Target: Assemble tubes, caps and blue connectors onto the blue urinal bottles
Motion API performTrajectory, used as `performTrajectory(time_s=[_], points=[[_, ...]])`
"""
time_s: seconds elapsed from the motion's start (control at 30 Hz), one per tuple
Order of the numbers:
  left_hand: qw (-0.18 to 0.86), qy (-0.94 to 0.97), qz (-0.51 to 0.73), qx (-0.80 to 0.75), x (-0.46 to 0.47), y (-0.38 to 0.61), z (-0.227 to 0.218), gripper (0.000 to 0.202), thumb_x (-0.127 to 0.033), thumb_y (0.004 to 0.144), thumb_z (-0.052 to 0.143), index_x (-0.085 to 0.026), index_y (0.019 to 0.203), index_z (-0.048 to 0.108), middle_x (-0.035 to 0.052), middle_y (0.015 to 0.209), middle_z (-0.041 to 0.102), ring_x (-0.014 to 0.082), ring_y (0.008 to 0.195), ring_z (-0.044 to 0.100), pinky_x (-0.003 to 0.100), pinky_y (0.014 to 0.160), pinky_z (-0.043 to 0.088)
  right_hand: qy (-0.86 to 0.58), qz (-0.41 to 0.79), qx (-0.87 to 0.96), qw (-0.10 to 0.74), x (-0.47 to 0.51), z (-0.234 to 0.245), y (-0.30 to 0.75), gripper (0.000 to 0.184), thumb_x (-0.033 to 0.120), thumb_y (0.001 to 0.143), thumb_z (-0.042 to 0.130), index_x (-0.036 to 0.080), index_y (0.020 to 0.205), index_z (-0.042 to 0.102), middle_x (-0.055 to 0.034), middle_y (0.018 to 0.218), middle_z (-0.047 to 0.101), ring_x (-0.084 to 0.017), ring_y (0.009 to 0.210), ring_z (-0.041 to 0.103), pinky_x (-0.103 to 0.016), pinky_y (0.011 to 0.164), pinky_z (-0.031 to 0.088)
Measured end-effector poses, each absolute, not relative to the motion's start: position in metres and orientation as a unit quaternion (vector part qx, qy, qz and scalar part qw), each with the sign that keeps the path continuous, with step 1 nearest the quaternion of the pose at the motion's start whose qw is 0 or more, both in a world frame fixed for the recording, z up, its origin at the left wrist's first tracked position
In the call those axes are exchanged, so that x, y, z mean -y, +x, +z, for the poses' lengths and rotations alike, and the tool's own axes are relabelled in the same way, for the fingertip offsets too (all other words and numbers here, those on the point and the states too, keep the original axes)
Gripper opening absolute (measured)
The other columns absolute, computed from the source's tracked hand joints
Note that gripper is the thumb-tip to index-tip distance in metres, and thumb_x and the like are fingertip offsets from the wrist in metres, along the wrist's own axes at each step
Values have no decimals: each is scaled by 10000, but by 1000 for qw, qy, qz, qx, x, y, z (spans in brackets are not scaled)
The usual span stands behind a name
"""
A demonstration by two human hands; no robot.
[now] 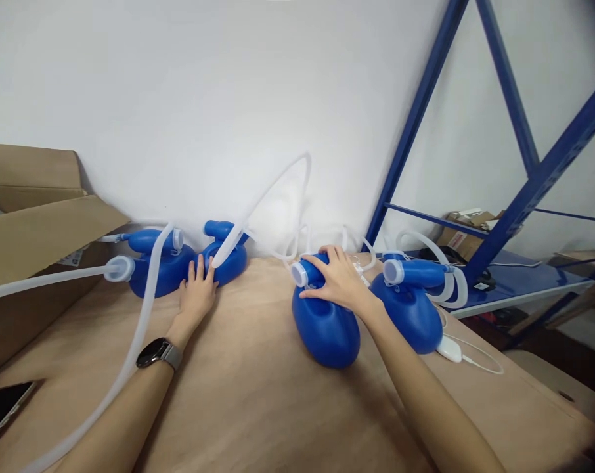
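Several blue plastic bottles with white caps and clear hoses lie on a wooden table (258, 394). My right hand (337, 281) is wrapped over the neck of the middle blue bottle (326, 325), near its white cap. My left hand (197, 293), a watch on its wrist, lies with fingers stretched out against a blue bottle (227, 259) at the back, between it and a second one (159, 266) on the left. Another blue bottle (408, 305) lies just right of my right hand.
A clear hose (140, 328) runs from the left bottles across the table toward me. An open cardboard box (36, 230) stands at the left. A dark phone (2, 407) lies at the lower left. A blue metal rack (524, 177) with boxes stands at the right.
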State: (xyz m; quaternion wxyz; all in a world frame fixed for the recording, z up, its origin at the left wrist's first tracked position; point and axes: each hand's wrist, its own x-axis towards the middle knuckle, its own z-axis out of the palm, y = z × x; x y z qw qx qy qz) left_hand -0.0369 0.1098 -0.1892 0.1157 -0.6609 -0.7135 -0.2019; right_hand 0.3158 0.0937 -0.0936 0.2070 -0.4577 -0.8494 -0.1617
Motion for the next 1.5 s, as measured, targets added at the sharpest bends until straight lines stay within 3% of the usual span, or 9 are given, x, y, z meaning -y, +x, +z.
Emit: performTrajectory(time_s=[0.17, 0.27, 0.37, 0.47, 0.63, 0.83, 1.03, 1.33, 1.5], points=[[-32, -639, -144, 755, -91, -23, -145, 691, -423, 903, 597, 24, 1429, 557, 450, 1485, 459, 617, 1344, 492, 684, 943, 497, -414, -132, 875, 214, -80, -92, 298, 836, 765, 752, 762, 215, 1368, 629, -178, 1329, 578, -373, 1222, 533, -502, 1052, 434], [-156, -685, -113, 703, -71, -5, -109, 645, -584, 766, 753, -92, 1183, 744, 294, 1225, 729, 493, 1159, 680, 508, 930, 553, -394, -127, 884, 218, -74, -92, 289, 806, 786, 794, 706, 193, 1334, 623, -158, 1284, 653, -355, 1190, 584, -480, 1048, 410], [-273, -724, -138, 618, -45, 20, -78, 697, -742, 908, 480, -296, 1431, 595, 101, 1319, 730, 288, 1076, 736, 322, 792, 589, -391, -129, 888, 203, -63, -85, 279, 852, 858, 721, 702, 177, 1231, 671, -153, 1171, 715, -366, 1122, 635, -472, 1002, 412], [-438, -689, -206, 539, -23, 46, -60, 730, -762, 916, 440, -236, 1398, 594, 132, 1222, 733, 278, 1002, 742, 313, 704, 598, -393, -119, 898, 159, -49, -73, 271, 869, 902, 623, 728, 186, 1116, 703, -127, 1033, 752, -357, 1001, 692, -425, 898, 443], [-372, -703, -244, 555, -16, 66, -63, 444, -526, 953, 459, -163, 1079, 681, 120, 993, 740, 263, 787, 747, 337, 634, 590, -399, -120, 904, 98, -36, -57, 259, 797, 873, 638, 754, 185, 1036, 706, -114, 940, 775, -341, 864, 735, -362, 750, 446], [-259, -739, -279, 556, -31, 63, -78, 80, -259, 749, 656, -196, 790, 630, 132, 954, 734, 345, 994, 708, 342, 773, 556, -416, -48, 898, 135, -31, -66, 243, 678, 763, 743, 771, 211, 1127, 687, -100, 1072, 784, -346, 963, 741, -366, 729, 488], [-297, -692, -309, 581, -41, 59, -82, 274, -299, 884, 478, -210, 628, 514, 50, 672, 619, 208, 665, 655, 244, 533, 445, -473, -43, 867, 153, -23, -72, 227, 690, 702, 769, 796, 190, 1215, 674, -136, 1145, 769, -371, 1050, 725, -413, 817, 527], [-411, -612, -360, 572, -46, 49, -93, 304, -340, 950, 318, -177, 841, 550, 58, 824, 631, 187, 750, 670, 260, 593, 561, -462, -11, 862, 207, -21, -73, 229, 773, 703, 653, 880, 213, 1221, 693, -115, 1150, 753, -347, 1053, 713, -413, 867, 522], [-467, -628, -276, 558, -41, 23, -76, 348, -495, 809, 618, -172, 938, 603, 55, 853, 694, 209, 718, 698, 310, 614, 609, -445, 9, 871, 209, -23, -73, 230, 668, 639, 721, 870, 238, 1229, 706, -102, 1153, 759, -336, 1072, 708, -409, 865, 514]])
